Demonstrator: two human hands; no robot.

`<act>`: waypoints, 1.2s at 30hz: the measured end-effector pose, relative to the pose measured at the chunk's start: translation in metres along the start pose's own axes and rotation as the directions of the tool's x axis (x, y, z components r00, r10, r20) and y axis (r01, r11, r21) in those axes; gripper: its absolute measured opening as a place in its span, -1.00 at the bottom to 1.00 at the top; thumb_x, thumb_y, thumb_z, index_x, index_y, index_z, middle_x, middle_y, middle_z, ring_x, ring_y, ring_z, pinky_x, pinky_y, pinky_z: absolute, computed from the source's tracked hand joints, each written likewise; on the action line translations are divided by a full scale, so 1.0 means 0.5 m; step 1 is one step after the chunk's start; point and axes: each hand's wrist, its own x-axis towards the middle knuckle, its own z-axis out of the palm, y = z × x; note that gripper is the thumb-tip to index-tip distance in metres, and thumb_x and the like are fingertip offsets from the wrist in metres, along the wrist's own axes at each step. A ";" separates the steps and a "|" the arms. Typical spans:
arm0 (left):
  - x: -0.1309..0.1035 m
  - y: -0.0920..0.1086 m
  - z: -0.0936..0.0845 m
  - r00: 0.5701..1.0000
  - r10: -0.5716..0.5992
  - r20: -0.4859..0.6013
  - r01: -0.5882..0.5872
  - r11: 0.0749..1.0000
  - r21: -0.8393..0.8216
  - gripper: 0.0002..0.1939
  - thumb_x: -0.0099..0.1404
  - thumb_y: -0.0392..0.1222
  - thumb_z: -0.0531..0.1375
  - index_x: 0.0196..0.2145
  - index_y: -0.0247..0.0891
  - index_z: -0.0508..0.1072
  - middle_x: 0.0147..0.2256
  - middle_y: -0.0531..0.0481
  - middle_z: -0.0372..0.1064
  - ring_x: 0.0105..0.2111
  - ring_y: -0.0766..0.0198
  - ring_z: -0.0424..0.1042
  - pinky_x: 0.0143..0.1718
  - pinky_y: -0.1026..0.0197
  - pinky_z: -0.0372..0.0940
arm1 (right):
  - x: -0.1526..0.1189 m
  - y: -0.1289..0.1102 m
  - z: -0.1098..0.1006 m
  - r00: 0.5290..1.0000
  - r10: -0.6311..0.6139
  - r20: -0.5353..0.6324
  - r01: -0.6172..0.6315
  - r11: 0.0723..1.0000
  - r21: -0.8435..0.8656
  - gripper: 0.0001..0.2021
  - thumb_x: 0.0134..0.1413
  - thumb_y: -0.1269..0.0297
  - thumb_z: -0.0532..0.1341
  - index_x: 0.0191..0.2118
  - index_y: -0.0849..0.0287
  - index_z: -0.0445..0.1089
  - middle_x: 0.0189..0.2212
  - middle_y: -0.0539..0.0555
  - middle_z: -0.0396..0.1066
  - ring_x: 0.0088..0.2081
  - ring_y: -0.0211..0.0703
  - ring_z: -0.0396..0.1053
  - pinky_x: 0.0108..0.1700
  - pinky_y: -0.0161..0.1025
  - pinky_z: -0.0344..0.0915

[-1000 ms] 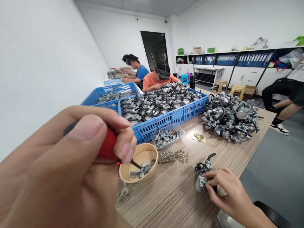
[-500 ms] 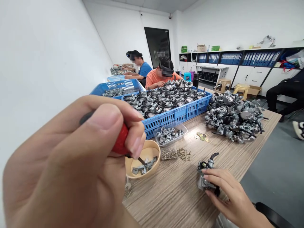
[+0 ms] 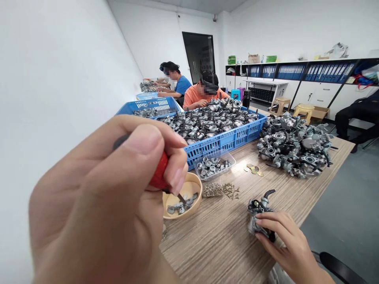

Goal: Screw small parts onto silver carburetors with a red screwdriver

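Close to the camera, my left hand (image 3: pixel 100 197) is closed round a screwdriver (image 3: pixel 160 173) with a red and black handle. Its thin metal shaft slants down to the right, in line with the beige bowl (image 3: pixel 197 197) of small grey metal pieces; whether the tip touches them I cannot tell. On the wooden table (image 3: pixel 219 240), my right hand (image 3: pixel 288 240) grips a metal carburetor-like part (image 3: pixel 254 225) between thumb and fingers. A black bent tube sticks up from that part.
Behind the bowl stand a clear tray (image 3: pixel 233 161) of small metal caps, brass screws (image 3: pixel 229 190) and flat brass discs (image 3: pixel 254 169). A blue crate (image 3: pixel 227 142) full of metal parts lies beyond. More parts (image 3: pixel 296 146) are heaped at right. Two people sit farther back.
My left hand and the screwdriver have moved slightly to the right. The whole view has shifted a little. My right hand stays on the metal part.
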 end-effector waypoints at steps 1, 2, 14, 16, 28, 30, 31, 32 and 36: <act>0.007 -0.008 -0.005 0.997 0.067 0.049 -0.070 0.996 0.048 -0.78 0.28 -0.40 0.22 -0.48 -0.28 0.61 -0.62 0.08 0.29 -0.65 0.39 0.25 -0.74 0.41 0.17 | 0.000 0.000 0.001 1.000 -0.001 0.001 0.001 1.000 0.002 -0.89 0.46 0.36 0.22 0.00 0.12 0.47 -0.18 0.12 0.64 -0.21 -0.15 0.62 -0.18 -0.24 0.52; 0.014 -0.015 -0.009 0.994 0.104 0.045 -0.107 0.991 0.078 -0.78 0.27 -0.38 0.22 -0.49 -0.28 0.61 -0.62 0.08 0.29 -0.66 0.39 0.24 -0.75 0.40 0.14 | 0.000 -0.001 0.002 1.000 -0.001 0.002 0.001 1.000 0.003 -0.89 0.47 0.37 0.21 0.00 0.12 0.47 -0.18 0.12 0.63 -0.20 -0.16 0.61 -0.17 -0.26 0.51; 0.006 -0.044 0.029 0.989 -0.040 0.143 0.062 0.986 -0.155 -0.71 0.33 -0.32 0.13 -0.55 -0.22 0.46 -0.68 0.16 0.12 -0.69 0.43 0.11 -0.65 0.37 0.14 | -0.010 0.096 -0.017 0.934 0.280 -0.222 -0.252 0.956 0.148 -0.89 0.41 0.29 0.25 -0.04 0.06 0.52 -0.12 0.09 0.61 -0.07 -0.10 0.58 0.00 -0.23 0.45; 0.007 -0.089 0.054 0.986 -0.063 0.151 0.098 0.967 -0.237 -0.72 0.27 -0.24 0.21 -0.61 -0.21 0.38 -0.69 0.18 0.11 -0.72 0.46 0.02 -0.70 0.36 0.00 | -0.010 0.142 -0.003 0.887 0.351 -0.300 -0.317 0.935 0.156 -0.92 0.42 0.27 0.25 -0.11 0.08 0.51 -0.18 0.10 0.59 -0.10 -0.08 0.56 -0.02 -0.19 0.44; 0.006 -0.345 0.088 0.772 -0.592 0.230 0.635 0.708 -0.308 -0.71 0.06 -0.09 0.19 -0.70 -0.14 0.20 -0.77 0.26 -0.11 -0.79 0.48 -0.14 -0.77 0.37 -0.16 | -0.033 0.184 0.036 0.738 0.594 -0.321 -0.522 0.803 0.288 -0.73 0.38 0.00 0.29 -0.24 0.10 0.50 -0.35 0.09 0.59 -0.29 -0.05 0.57 -0.19 -0.13 0.48; -0.001 -0.364 0.088 0.766 -0.600 0.229 0.642 0.703 -0.304 -0.71 0.06 -0.09 0.20 -0.69 -0.14 0.20 -0.77 0.26 -0.09 -0.78 0.48 -0.13 -0.77 0.37 -0.16 | -0.034 0.185 0.037 0.727 0.614 -0.309 -0.539 0.788 0.298 -0.72 0.37 -0.01 0.29 -0.24 0.10 0.50 -0.35 0.09 0.59 -0.30 -0.05 0.57 -0.20 -0.13 0.48; -0.004 -0.372 0.088 0.764 -0.603 0.230 0.645 0.703 -0.301 -0.70 0.07 -0.09 0.20 -0.69 -0.15 0.20 -0.77 0.26 -0.08 -0.78 0.48 -0.13 -0.78 0.37 -0.16 | -0.034 0.186 0.037 0.723 0.620 -0.304 -0.543 0.783 0.303 -0.72 0.36 -0.02 0.30 -0.24 0.09 0.50 -0.36 0.09 0.59 -0.30 -0.05 0.57 -0.20 -0.14 0.48; -0.006 -0.379 0.088 0.763 -0.604 0.231 0.646 0.703 -0.296 -0.70 0.08 -0.09 0.21 -0.69 -0.15 0.21 -0.77 0.25 -0.07 -0.79 0.47 -0.13 -0.78 0.37 -0.16 | -0.034 0.186 0.038 0.721 0.624 -0.301 -0.546 0.779 0.309 -0.72 0.36 -0.02 0.30 -0.24 0.09 0.50 -0.36 0.08 0.59 -0.31 -0.06 0.57 -0.21 -0.14 0.48; -0.012 -0.400 0.086 0.767 -0.598 0.233 0.642 0.716 -0.275 -0.70 0.08 -0.07 0.23 -0.67 -0.16 0.24 -0.77 0.25 -0.03 -0.79 0.48 -0.11 -0.77 0.38 -0.15 | -0.031 0.183 0.037 0.716 0.632 -0.296 -0.545 0.772 0.328 -0.70 0.34 -0.04 0.31 -0.26 0.09 0.49 -0.38 0.07 0.59 -0.33 -0.08 0.55 -0.23 -0.16 0.49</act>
